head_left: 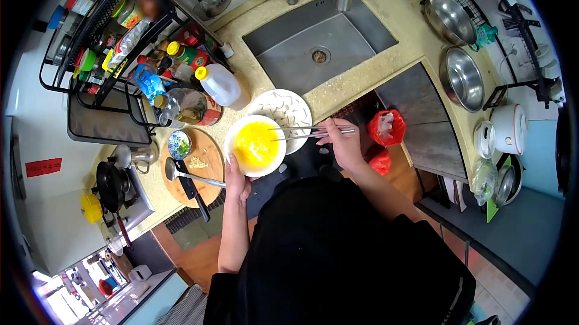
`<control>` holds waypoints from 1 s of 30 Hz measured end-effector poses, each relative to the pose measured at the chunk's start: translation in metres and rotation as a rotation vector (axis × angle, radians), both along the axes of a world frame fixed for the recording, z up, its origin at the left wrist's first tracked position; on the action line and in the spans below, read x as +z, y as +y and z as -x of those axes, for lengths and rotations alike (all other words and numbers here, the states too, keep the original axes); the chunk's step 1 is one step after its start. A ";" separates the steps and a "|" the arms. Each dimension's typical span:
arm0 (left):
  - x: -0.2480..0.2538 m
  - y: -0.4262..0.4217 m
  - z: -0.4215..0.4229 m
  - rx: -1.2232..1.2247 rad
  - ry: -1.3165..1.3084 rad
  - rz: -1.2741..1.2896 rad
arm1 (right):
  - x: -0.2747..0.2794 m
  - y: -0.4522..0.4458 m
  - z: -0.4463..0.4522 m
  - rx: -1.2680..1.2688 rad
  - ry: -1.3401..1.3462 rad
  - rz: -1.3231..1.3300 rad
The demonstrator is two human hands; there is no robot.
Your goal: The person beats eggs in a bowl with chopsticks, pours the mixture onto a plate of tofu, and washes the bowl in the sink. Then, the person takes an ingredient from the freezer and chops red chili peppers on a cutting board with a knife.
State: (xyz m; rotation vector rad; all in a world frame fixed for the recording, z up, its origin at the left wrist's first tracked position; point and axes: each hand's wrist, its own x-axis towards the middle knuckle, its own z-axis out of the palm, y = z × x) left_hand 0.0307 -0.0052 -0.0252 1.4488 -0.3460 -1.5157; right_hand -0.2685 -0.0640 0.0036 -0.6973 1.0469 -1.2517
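Note:
My left hand (pixel 236 181) grips the rim of a white bowl (pixel 231 135) at its lower left side. Yellow beaten egg (pixel 258 146) lies inside it. My right hand (pixel 342 146) is closed round a pair of metal chopsticks (pixel 310 127), whose tips reach over the bowl into the egg. Partly behind the bowl, a white plate (pixel 303 100) bears pale, whitish pieces. Left of my left hand, a round wooden board (pixel 211 144) carries a knife (pixel 192 187), a ladle (pixel 193 177), chopped pale bits (pixel 197 162) and a small bowl (pixel 171 146) of green bits.
A steel sink (pixel 289 53) is set into the counter ahead. Bottles and a milky jug (pixel 224 86) crowd the left beside a black rack (pixel 60 86). At far left a black pan (pixel 110 186) sits on the stove. Steel bowls (pixel 463 77) stand right; a red bag (pixel 386 127) hangs below.

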 end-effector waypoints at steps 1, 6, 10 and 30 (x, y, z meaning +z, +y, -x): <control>0.002 0.000 0.002 0.010 -0.009 -0.017 | 0.000 -0.002 0.002 0.000 -0.006 0.012; 0.008 -0.003 0.012 0.023 -0.026 -0.040 | -0.005 -0.008 0.013 -0.053 -0.050 -0.028; 0.009 -0.007 0.022 0.012 -0.032 -0.051 | -0.009 -0.013 0.027 -0.085 -0.019 -0.039; 0.026 -0.041 0.041 0.062 -0.243 -0.147 | -0.025 -0.028 0.053 -0.159 -0.052 -0.099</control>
